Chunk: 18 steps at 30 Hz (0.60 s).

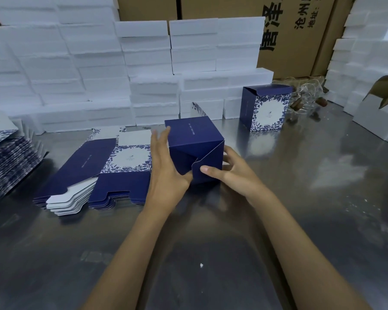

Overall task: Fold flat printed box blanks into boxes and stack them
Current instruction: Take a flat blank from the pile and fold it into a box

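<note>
A dark blue printed box (194, 139) lies on its side on the steel table, its bottom flaps facing me. My left hand (166, 166) holds its left side, fingers straight up along the panel and thumb under a flap. My right hand (229, 170) grips the right side, thumb pressing on the front flap. To the left lies a pile of flat box blanks (103, 168), blue with a white floral panel. A finished box (266, 108) stands upright at the back right with its lid flap open.
A second heap of blanks (5, 162) sits at the far left edge. White foam blocks (99, 70) are stacked along the back and right. Brown cartons (300, 30) stand behind. Glass items (307, 97) lie beyond the finished box. The steel table (188, 253) stretches toward me.
</note>
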### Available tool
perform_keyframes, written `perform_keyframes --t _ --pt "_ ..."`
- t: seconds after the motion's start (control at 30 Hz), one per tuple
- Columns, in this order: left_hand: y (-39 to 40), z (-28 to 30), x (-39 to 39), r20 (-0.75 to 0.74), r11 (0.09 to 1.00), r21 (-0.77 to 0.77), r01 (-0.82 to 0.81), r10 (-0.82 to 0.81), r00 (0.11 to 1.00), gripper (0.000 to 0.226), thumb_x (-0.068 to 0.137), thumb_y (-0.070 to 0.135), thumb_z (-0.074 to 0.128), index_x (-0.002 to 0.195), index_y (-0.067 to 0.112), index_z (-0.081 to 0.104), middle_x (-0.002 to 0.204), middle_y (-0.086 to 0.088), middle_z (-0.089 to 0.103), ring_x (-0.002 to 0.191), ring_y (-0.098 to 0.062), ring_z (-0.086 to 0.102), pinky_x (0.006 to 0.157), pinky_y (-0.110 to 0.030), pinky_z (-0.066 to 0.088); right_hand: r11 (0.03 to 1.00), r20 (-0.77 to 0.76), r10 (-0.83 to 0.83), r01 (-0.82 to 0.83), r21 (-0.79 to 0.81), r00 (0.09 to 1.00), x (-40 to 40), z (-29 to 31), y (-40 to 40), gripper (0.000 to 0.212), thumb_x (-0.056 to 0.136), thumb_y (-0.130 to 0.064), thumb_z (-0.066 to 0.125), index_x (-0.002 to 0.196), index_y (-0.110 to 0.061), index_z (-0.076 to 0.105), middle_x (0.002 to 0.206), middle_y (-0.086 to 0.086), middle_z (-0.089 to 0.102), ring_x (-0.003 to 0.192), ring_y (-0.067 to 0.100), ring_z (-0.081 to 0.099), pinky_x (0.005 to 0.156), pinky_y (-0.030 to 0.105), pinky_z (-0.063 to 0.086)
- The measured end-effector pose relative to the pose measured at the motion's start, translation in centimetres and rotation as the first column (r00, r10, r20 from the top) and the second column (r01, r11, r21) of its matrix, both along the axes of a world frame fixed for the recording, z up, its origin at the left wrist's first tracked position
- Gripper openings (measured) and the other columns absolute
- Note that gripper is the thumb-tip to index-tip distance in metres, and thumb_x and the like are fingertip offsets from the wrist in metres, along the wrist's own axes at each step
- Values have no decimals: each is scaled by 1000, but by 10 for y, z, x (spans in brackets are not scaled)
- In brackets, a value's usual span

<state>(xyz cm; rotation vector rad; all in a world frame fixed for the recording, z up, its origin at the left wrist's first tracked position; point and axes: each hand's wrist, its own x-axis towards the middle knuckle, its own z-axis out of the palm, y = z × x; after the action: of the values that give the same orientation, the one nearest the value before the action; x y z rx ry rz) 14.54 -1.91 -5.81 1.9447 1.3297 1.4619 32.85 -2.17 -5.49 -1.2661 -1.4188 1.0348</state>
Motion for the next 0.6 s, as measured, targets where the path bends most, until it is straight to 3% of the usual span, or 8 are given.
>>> perform_keyframes --t 0.07,0.13,0.23,0.33,0.5,0.6 --pt "1 1 -5 30 991 -127 44 -40 999 112 73 15 88 152 42 13 156 2 36 139 -16 42 108 -40 46 997 33 -70 69 41 997 -6 -6 3 65 83 -33 83 139 -32 51 128 -4 65 109 13 67 91 34 60" --pt "1 0 -8 8 980 -184 74 -74 997 118 72 7 85 150 50 9 142 8 53 123 -12 58 98 -34 54 986 38 -153 150 69 987 -12 -9 5 60 85 -33 81 137 -30 52 125 -4 67 108 16 67 93 42 59" --pt "1 -3 -5 1 977 -196 86 -88 996 119 73 1 81 152 48 5 137 11 56 112 0 61 83 -7 48 968 23 -231 227 111 973 -19 -14 6 50 86 -32 79 131 -29 57 115 -8 70 102 11 68 88 42 61" --pt "-2 -2 0 5 975 -205 82 -82 997 118 75 0 79 155 42 3 133 14 56 103 16 57 75 2 42 947 14 -289 283 152 957 -23 -18 8 38 88 -30 77 122 -27 62 107 -10 73 96 11 69 86 44 61" --pt "-6 0 5 -32 977 -203 60 -68 997 117 77 6 79 155 41 0 132 20 51 101 23 51 76 4 38 919 -26 -353 352 178 935 -25 -20 9 30 89 -27 76 117 -21 65 102 -7 75 95 15 71 86 46 59" --pt "-8 0 8 -61 979 -195 51 -64 996 118 78 9 79 154 44 -5 142 11 49 117 -3 55 93 -19 46 905 -27 -385 383 183 923 -25 -20 8 32 89 -29 76 118 -22 65 102 -7 75 95 14 71 87 45 59"
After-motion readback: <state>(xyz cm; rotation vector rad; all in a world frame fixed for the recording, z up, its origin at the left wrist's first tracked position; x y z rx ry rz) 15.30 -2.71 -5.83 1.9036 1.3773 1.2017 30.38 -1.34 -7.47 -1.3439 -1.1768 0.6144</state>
